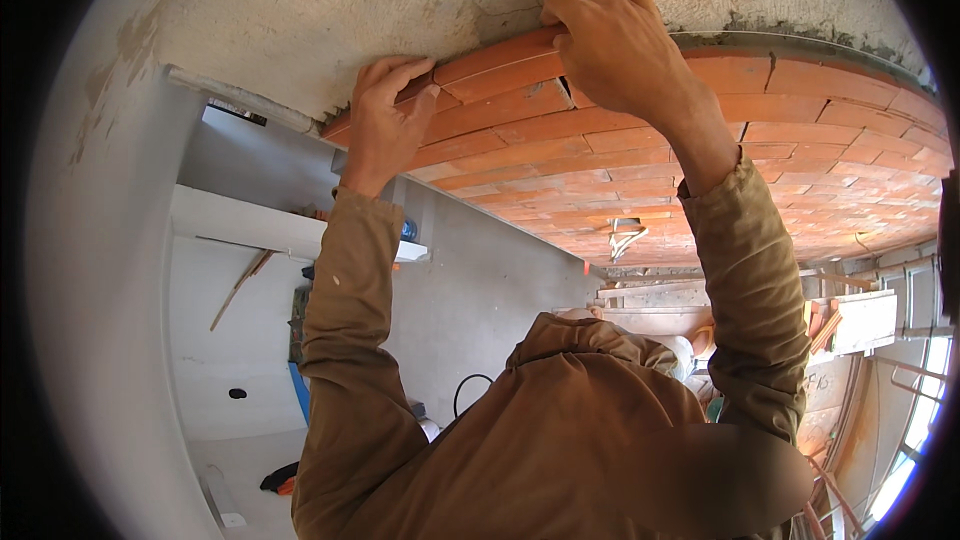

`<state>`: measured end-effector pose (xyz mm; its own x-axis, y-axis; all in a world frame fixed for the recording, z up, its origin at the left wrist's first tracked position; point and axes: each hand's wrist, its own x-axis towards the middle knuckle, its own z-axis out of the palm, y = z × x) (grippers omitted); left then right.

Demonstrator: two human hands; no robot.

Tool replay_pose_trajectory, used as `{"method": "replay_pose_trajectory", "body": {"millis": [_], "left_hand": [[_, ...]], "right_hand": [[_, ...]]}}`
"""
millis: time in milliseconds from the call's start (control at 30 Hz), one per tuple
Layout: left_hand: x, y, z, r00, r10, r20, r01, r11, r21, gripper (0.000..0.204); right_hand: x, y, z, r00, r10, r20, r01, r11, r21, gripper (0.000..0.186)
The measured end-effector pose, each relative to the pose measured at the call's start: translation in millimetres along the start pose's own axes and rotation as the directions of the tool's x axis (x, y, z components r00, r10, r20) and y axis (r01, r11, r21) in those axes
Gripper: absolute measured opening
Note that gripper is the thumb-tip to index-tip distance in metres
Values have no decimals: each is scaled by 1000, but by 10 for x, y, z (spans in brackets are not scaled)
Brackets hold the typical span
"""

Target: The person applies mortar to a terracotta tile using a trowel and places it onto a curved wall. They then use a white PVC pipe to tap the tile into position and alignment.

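A long, thin red brick (500, 58) lies along the top edge of red brickwork (560, 145), against a rough concrete surface. My left hand (385, 120) grips near its left end, thumb on the front face and fingers over the upper edge. At the other end, my right hand (630, 55) is closed over the brick, its fingertips hidden behind the knuckles and the edge. Just below the right hand, a small dark gap shows between bricks. Both arms reach up in brown sleeves.
Rough concrete (400, 0) borders the brickwork. A pale string line (780, 36) runs along its edge at right. Cables (627, 238) hang from an opening in the bricks. A white ledge (240, 218) juts out at left. Loose bricks (825, 328) and wooden boards (655, 295) are at lower right.
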<state>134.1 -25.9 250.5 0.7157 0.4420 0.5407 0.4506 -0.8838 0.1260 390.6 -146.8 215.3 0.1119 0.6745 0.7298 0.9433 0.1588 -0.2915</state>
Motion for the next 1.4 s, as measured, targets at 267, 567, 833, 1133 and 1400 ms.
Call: {"method": "replay_pose_trajectory", "body": {"millis": [267, 567, 833, 1133, 1400], "left_hand": [[25, 18, 11, 1000, -12, 4, 12, 1000, 23, 25], [100, 97, -3, 972, 133, -192, -125, 991, 51, 29], [-14, 454, -188, 802, 71, -593, -198, 968, -151, 29], [-263, 1566, 804, 827, 539, -157, -559, 818, -134, 35], [-1266, 2227, 2456, 786, 97, 611, 295, 809, -508, 21]], "right_hand": [[25, -35, -25, 993, 62, 99, -61, 998, -12, 12], [23, -52, -193, 960, -112, -255, 93, 992, -89, 7], [-463, -313, -683, 785, -158, -598, 115, 987, -110, 11], [-2767, -94, -238, 679, 718, -154, -547, 635, 546, 19], [-5742, -30, 103, -274, 936, -219, -936, -208, 284, 20]]}}
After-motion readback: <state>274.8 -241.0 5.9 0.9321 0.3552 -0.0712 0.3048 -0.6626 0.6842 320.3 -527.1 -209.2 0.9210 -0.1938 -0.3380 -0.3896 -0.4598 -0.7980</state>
